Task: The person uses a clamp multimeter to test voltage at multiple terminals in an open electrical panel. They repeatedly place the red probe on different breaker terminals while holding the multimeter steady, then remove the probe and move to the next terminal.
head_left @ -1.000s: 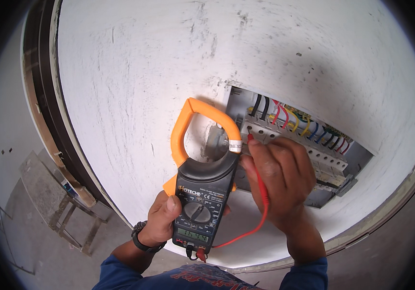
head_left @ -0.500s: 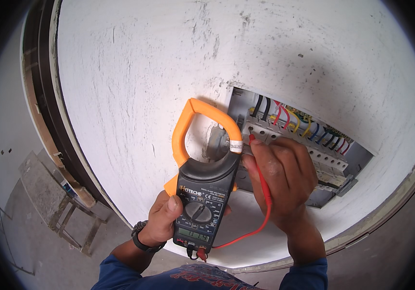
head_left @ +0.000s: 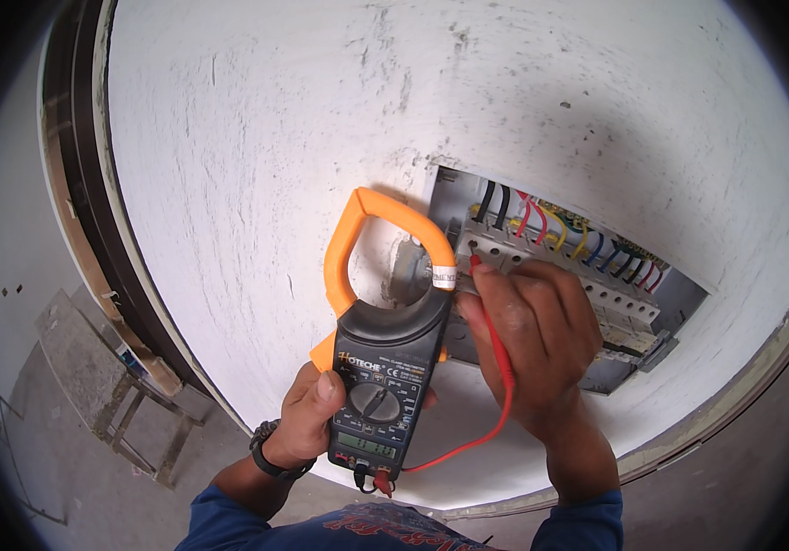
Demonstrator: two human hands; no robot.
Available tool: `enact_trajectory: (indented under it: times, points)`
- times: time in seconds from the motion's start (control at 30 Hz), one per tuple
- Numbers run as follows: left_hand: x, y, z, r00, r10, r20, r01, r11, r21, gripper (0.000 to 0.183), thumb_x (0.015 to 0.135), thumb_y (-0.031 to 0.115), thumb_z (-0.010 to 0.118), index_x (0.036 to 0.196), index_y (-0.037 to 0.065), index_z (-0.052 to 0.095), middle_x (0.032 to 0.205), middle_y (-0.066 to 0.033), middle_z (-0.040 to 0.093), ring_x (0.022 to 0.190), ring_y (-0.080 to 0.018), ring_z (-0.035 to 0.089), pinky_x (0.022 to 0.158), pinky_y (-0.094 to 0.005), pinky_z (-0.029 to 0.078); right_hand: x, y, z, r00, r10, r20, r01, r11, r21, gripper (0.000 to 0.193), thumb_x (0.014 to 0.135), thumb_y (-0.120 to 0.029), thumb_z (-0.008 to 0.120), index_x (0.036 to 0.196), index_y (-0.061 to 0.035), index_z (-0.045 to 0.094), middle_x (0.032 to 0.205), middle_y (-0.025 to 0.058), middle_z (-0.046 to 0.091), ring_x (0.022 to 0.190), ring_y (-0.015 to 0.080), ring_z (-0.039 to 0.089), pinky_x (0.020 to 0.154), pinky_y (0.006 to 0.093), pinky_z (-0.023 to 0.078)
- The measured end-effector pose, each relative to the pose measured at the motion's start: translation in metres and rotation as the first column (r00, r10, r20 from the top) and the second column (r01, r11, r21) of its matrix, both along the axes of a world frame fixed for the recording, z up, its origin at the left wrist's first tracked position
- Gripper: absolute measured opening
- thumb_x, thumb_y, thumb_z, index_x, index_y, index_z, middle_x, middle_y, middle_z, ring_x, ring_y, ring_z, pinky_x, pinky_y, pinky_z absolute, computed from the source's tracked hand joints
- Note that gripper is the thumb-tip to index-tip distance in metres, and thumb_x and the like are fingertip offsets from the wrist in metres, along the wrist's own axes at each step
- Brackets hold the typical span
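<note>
My left hand (head_left: 310, 413) is wrapped round a black and orange clamp meter (head_left: 378, 367), held upright with its jaw closed and its small display lit with digits. A red test probe (head_left: 495, 340) is pinched in my right hand (head_left: 541, 335). Its tip points at a screw hole at the left end of the breaker row (head_left: 532, 266); whether it touches metal I cannot tell. The red lead runs from the probe down to the meter's lower end, where a black plug also sits. Black, red, yellow and blue wires (head_left: 541, 225) enter the breakers from above.
The breakers sit in a metal distribution box (head_left: 688, 296) recessed in a white, stained wall (head_left: 266, 184). Beside the meter's jaw is a rough hole (head_left: 408, 271) in the wall. A wooden bench (head_left: 91, 376) stands at the left, near a dark door frame (head_left: 91, 184).
The digits on the meter's display have changed. Meter and right hand have shifted very slightly left in the picture; both grips stay the same.
</note>
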State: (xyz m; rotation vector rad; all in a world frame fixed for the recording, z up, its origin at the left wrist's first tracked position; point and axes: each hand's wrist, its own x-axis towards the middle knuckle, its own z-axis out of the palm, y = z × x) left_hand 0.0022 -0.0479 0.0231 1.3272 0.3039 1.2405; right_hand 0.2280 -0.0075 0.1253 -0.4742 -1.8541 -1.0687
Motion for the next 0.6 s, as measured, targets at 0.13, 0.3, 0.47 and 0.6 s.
enact_trajectory:
  times: [0.13, 0.3, 0.47, 0.6]
  points:
    - [0.0020, -0.0004, 0.0007, 1.000, 0.008, 0.013, -0.008, 1.000, 0.010, 0.098, 0.104, 0.077, 0.045, 0.159, -0.004, 0.041, 0.137, -0.0255, 0.066, 0.110, -0.0360, 0.076, 0.090, -0.0425, 0.065, -0.0003, 0.0002, -0.0005, 1.000, -0.003, -0.005, 0.003, 1.000, 0.003, 0.031, 0.087, -0.021, 0.085, 0.108, -0.0007, 0.076, 0.083, 0.0066, 0.063, 0.082, 0.0261, 0.068, 0.066, 0.0373, 0.056]
    - [0.0059, -0.0003, -0.0001, 0.998, 0.041, 0.046, -0.041, 0.999, 0.012, 0.097, 0.104, 0.076, 0.046, 0.159, -0.003, 0.040, 0.138, -0.0254, 0.065, 0.108, -0.0356, 0.076, 0.087, -0.0416, 0.066, 0.0000, 0.0001, -0.0006, 1.000, -0.006, -0.004, 0.006, 1.000, 0.002, 0.030, 0.087, -0.022, 0.085, 0.108, -0.0012, 0.076, 0.083, 0.0063, 0.063, 0.082, 0.0259, 0.068, 0.065, 0.0370, 0.056]
    - [0.0076, -0.0018, -0.0010, 0.997, 0.042, 0.069, -0.040, 0.999, -0.018, 0.097, 0.104, 0.076, 0.047, 0.159, -0.004, 0.040, 0.138, -0.0255, 0.065, 0.108, -0.0359, 0.077, 0.084, -0.0403, 0.068, -0.0001, 0.0004, -0.0011, 1.000, -0.003, -0.005, 0.003, 1.000, 0.004, 0.030, 0.088, -0.021, 0.085, 0.108, -0.0011, 0.076, 0.083, 0.0062, 0.063, 0.082, 0.0259, 0.068, 0.065, 0.0370, 0.056]
    - [0.0069, -0.0015, -0.0006, 0.997, 0.038, 0.065, -0.038, 0.999, -0.011, 0.097, 0.104, 0.076, 0.048, 0.159, -0.004, 0.040, 0.139, -0.0261, 0.064, 0.109, -0.0360, 0.076, 0.083, -0.0397, 0.068, -0.0005, 0.0007, -0.0004, 1.000, 0.002, -0.005, -0.002, 1.000, 0.003, 0.030, 0.088, -0.021, 0.085, 0.108, -0.0010, 0.076, 0.083, 0.0062, 0.063, 0.082, 0.0261, 0.068, 0.065, 0.0371, 0.056]
